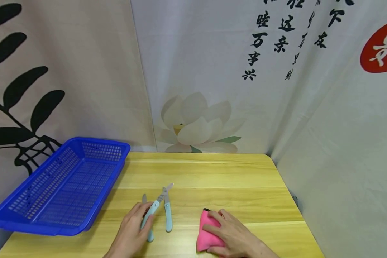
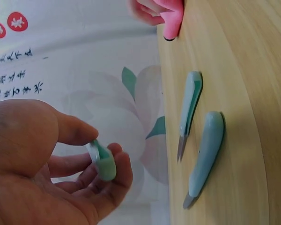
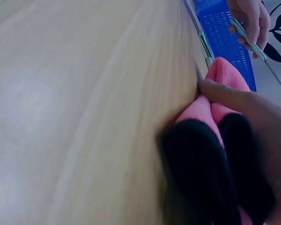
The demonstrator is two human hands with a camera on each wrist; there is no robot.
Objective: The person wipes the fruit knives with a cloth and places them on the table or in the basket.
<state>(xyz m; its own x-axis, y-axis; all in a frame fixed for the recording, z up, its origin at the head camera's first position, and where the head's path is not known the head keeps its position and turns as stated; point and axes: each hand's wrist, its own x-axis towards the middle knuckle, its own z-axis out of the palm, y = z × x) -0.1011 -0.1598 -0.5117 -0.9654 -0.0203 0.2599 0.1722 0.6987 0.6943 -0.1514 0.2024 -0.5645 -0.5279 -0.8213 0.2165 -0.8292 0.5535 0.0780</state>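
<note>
My left hand point(image 1: 132, 227) pinches a small knife point(image 1: 154, 207) by its light blue handle, thumb on one side and fingers on the other. Its blade points up and away from me. In the left wrist view the held handle point(image 2: 104, 165) appears end-on above the table. Two similar knives lie on the wood: one knife point(image 1: 168, 216) right of the hand, the other knife point(image 1: 150, 236) partly hidden beneath it. My right hand point(image 1: 233, 233) grips a folded pink cloth item point(image 1: 204, 242) at the table's front. Black parts point(image 3: 196, 154) of it show in the right wrist view.
A blue plastic basket point(image 1: 116, 175) with slotted sides stands at the left of the wooden table point(image 1: 232, 175). Printed curtains point(image 1: 206, 71) hang behind the table's back edge and along its right side.
</note>
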